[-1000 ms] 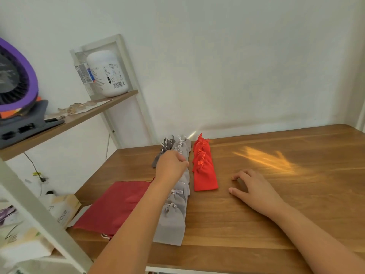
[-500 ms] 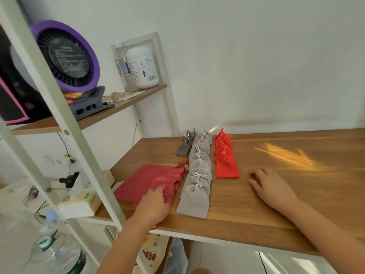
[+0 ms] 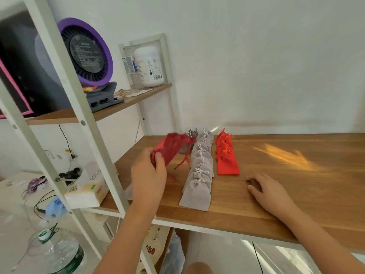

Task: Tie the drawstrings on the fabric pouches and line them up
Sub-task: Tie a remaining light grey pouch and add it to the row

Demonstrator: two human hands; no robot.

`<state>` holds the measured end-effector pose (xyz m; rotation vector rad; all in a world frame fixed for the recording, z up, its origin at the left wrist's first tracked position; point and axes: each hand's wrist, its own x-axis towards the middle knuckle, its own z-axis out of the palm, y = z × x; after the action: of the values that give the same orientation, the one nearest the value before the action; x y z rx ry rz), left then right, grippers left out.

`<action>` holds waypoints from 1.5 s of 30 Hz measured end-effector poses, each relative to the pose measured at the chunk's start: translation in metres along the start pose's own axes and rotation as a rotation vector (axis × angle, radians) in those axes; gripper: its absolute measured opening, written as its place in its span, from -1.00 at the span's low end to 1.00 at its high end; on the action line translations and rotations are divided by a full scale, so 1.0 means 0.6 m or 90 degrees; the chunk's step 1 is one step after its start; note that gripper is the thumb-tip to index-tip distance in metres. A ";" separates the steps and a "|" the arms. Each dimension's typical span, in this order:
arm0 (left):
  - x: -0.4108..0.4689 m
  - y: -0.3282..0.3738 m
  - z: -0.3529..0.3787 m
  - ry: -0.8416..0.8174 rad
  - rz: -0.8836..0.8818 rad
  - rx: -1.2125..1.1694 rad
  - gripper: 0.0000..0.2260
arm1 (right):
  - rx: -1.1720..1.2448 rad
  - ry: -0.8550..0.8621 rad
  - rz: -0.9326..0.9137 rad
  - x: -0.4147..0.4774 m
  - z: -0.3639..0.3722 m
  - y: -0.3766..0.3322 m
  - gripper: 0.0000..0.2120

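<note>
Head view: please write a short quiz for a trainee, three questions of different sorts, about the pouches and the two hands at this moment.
1. True or false: the left hand holds the dark red pouch lifted above the table.
2. Choose one. The right hand is: A) raised in the air; B) resting on the table, holding nothing; C) pulling a drawstring.
3. Fill the gap: the row of grey pouches lies on the person's ___ side of the row of bright red pouches.

Key: 1 true; 2 B; 3 left.
</note>
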<state>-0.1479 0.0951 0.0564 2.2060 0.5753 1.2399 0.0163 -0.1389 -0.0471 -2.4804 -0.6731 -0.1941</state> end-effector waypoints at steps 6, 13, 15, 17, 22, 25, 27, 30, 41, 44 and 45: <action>0.019 0.096 -0.018 0.026 -0.013 -0.244 -0.85 | 0.040 -0.004 0.017 -0.008 -0.010 -0.013 -0.68; 0.008 0.110 0.060 -0.122 -0.091 -0.295 -0.82 | 0.689 -0.029 0.058 -0.038 -0.030 -0.028 -0.56; 0.004 0.102 0.073 -0.148 -0.113 -0.307 -0.81 | 0.768 -0.046 0.055 -0.028 -0.029 -0.027 -0.30; 0.001 0.095 0.082 -0.183 -0.129 -0.317 -0.80 | 0.816 -0.056 0.055 -0.018 -0.030 -0.028 -0.12; -0.011 0.097 0.103 -0.346 -0.188 -0.360 -0.84 | 0.788 -0.048 0.139 -0.014 -0.008 -0.011 -0.60; -0.017 0.104 0.107 -0.440 -0.187 -0.380 -0.88 | 0.669 0.026 0.045 -0.009 -0.042 -0.045 -0.87; -0.012 0.094 0.103 -0.471 -0.164 -0.354 -0.91 | 0.596 0.085 0.011 -0.011 -0.077 -0.081 -0.73; 0.001 0.054 0.085 -0.471 -0.147 -0.218 -0.89 | 0.538 0.133 -0.035 -0.013 -0.100 -0.088 -0.79; 0.017 -0.097 0.031 -0.494 -0.242 0.480 -0.80 | -0.088 0.054 0.178 0.025 -0.145 0.011 -0.68; 0.017 -0.101 0.031 -0.432 -0.223 0.484 -0.78 | -0.112 0.006 0.121 0.021 -0.133 0.019 -0.68; 0.017 -0.101 0.030 -0.417 -0.219 0.480 -0.77 | -0.115 -0.043 0.092 0.016 -0.127 0.019 -0.66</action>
<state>-0.1336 0.1431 0.0167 2.7283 1.1951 0.0623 0.0307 -0.1854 0.0137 -2.7069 -0.5217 -0.1208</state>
